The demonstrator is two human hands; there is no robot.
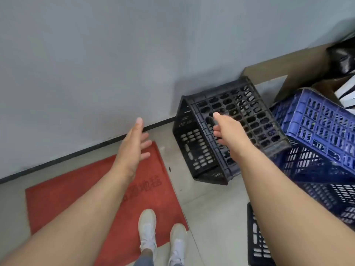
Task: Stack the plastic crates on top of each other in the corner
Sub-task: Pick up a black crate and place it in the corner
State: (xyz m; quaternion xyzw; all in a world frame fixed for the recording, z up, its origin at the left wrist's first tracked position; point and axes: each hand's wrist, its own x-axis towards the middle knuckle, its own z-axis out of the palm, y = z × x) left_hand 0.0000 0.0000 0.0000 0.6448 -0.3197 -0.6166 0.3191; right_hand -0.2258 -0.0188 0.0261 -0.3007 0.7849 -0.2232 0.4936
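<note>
A black crate (226, 131) lies tipped on its side under the right hand (228, 131), whose fingers curl at its grid; grip unclear. Blue crates (317, 131) sit right of it. The left hand (132, 144) is spread, empty.

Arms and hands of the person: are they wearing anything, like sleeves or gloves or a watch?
No. Both arms are bare all the way to the picture's edge, with no sleeves showing. The left hand and the right hand have no gloves, and no rings, watch or bracelet can be seen. The fingernails look short and plain, without polish.
</note>
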